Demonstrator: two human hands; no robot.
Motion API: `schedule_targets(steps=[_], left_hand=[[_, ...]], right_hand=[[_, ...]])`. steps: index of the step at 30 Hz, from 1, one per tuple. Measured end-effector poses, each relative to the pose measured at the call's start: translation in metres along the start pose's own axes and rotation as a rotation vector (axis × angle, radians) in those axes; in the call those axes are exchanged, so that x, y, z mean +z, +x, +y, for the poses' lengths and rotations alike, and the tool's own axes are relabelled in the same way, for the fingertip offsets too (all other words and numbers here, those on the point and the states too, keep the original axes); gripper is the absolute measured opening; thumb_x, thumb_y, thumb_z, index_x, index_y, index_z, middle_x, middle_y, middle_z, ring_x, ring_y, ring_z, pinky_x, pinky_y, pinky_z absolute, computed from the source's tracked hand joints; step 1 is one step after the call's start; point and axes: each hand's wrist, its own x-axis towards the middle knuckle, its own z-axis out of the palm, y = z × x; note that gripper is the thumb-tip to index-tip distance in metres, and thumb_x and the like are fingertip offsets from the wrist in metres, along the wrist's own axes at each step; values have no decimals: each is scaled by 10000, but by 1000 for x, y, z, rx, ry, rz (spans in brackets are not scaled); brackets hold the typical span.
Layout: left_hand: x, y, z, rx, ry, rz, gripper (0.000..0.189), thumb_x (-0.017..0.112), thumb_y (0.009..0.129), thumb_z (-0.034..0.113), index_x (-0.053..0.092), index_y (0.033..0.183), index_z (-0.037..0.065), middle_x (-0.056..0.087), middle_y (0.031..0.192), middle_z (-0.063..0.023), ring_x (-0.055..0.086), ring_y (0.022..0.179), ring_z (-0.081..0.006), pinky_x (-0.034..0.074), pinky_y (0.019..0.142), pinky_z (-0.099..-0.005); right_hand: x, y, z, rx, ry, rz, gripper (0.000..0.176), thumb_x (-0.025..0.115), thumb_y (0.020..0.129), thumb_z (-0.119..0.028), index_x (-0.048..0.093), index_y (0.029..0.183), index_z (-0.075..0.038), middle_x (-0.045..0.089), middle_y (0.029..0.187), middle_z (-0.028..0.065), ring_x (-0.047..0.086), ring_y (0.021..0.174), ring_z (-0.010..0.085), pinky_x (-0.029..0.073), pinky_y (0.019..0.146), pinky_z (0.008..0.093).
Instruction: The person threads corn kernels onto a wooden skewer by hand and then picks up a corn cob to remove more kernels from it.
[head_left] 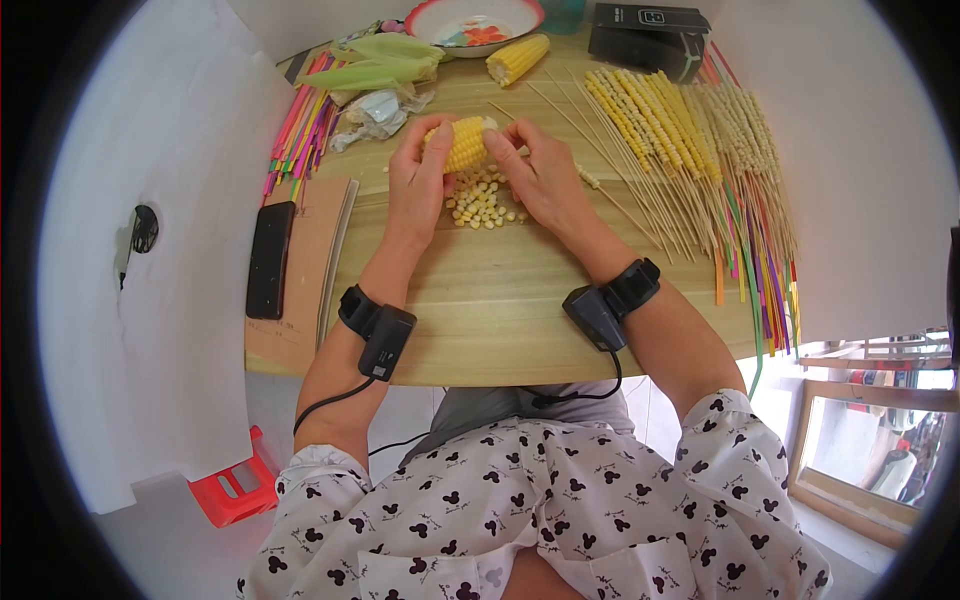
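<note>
My left hand is wrapped round a yellow corn cob, holding it above the table. At the cob's right end, my right hand has its thumb and bent fingers closed against it. Just below the cob lies a loose pile of corn kernels. A thin stick with a few pale kernels on it rests beside my right hand. Farther back is a second corn cob, with one end cut flat.
Sticks threaded with kernels fan out at right, over colourful strips. Corn husks, a crumpled plastic bag and more strips lie left. A phone rests on a brown notebook. Behind stand an enamel dish and black box.
</note>
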Motion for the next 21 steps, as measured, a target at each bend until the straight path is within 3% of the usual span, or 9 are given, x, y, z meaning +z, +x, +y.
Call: schedule_targets(steps=[11,19,20,21], left_hand=[[1,-4,2,59,94,-44,273,541,979,280,599,1151,77,586,909,18,475,707,-30,399,561,-191],[2,-6,5,0,112,-79,269,503,980,310,584,1154,122,573,943,36,479,767,-21,374,573,-177],[2,-6,5,-17,74,-78,284,517,982,315,586,1158,103,582,928,31,482,747,-22,387,570,-181],[1,-5,5,-33,35,-76,301,532,984,319,589,1163,84,591,912,27,485,726,-24,400,567,-186]], right_hand=[[-3,-1,-6,-31,-27,-17,465,562,963,-417,559,806,20,575,661,180,543,591,311,433,575,399],[1,-1,0,-90,-69,16,336,423,1023,-280,555,903,5,598,743,243,588,730,449,454,638,471],[2,-1,2,-89,-69,16,336,423,1023,-280,555,903,5,598,743,243,588,730,449,454,638,471],[2,0,4,-111,-108,29,354,410,1036,-287,540,890,8,570,694,188,563,651,347,450,608,418]])
